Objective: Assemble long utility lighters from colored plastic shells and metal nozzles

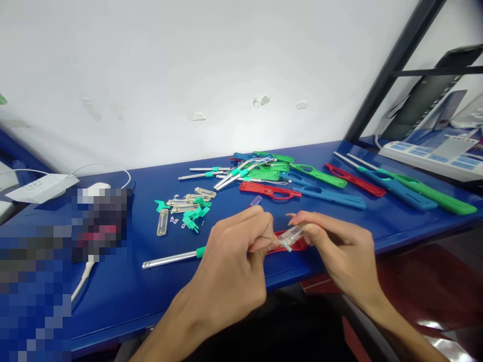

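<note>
My right hand (pixel 341 246) pinches a clear plastic lighter fuel tank (pixel 292 236) between thumb and fingers. At the tank's left end, my left hand (pixel 241 251) is closed, its fingertips against that end; what they grip there is hidden. Beneath the hands lies a red lighter handle shell (pixel 300 245), partly covered. A silver lighter tube (pixel 169 259) with a green collar sticks out to the left from behind my left hand. Beyond it, several clear fuel tanks (pixel 162 222) and small green plastic parts (pixel 194 216) lie in a loose heap.
Lighter tubes (pixel 230 176) and coloured handle shells (pixel 319 175) are piled towards the wall. Whole long lighters, one blue (pixel 405 188) and one green (pixel 437 193), lie at right near a white power strip (pixel 430 158). A white power socket block (pixel 41 187) with cables stands at left.
</note>
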Motion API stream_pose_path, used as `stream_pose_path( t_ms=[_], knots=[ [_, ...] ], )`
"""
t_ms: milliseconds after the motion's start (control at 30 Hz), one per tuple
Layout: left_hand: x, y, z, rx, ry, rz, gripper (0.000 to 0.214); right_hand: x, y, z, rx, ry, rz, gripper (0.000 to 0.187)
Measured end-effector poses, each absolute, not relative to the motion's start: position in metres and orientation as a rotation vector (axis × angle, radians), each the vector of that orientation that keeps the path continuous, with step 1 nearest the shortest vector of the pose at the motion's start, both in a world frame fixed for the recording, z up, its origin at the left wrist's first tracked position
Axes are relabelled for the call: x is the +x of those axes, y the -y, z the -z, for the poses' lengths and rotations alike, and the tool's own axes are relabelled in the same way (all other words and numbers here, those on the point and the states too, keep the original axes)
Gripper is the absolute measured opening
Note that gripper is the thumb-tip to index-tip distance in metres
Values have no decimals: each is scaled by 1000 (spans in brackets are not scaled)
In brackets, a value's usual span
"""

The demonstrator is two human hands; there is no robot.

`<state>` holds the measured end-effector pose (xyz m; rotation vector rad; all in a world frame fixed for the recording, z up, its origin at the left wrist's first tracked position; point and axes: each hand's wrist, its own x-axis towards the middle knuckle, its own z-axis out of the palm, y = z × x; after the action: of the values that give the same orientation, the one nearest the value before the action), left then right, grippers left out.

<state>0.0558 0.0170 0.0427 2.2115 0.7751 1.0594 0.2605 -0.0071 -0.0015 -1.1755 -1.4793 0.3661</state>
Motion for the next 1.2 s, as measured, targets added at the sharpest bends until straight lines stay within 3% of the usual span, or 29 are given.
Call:
stream_pose_path(
  t_ms=[200, 433, 767, 1200],
  knots=[
    [56, -17, -48, 2063, -867, -1006, 41, 258, 8, 5, -1225, 1561, -213, 21],
    [53, -22, -48, 2039, -907, -982, 41, 258, 6, 10, -1215, 1559, -299, 10],
    [73, -1, -36, 2064, -742, -1093, 42, 253, 5, -3, -1203, 1598, -348, 37],
    [87, 4, -27, 1813, -861, -1237, 47, 249, 1, 2, -1312, 1600, -281, 40]
  ],
)
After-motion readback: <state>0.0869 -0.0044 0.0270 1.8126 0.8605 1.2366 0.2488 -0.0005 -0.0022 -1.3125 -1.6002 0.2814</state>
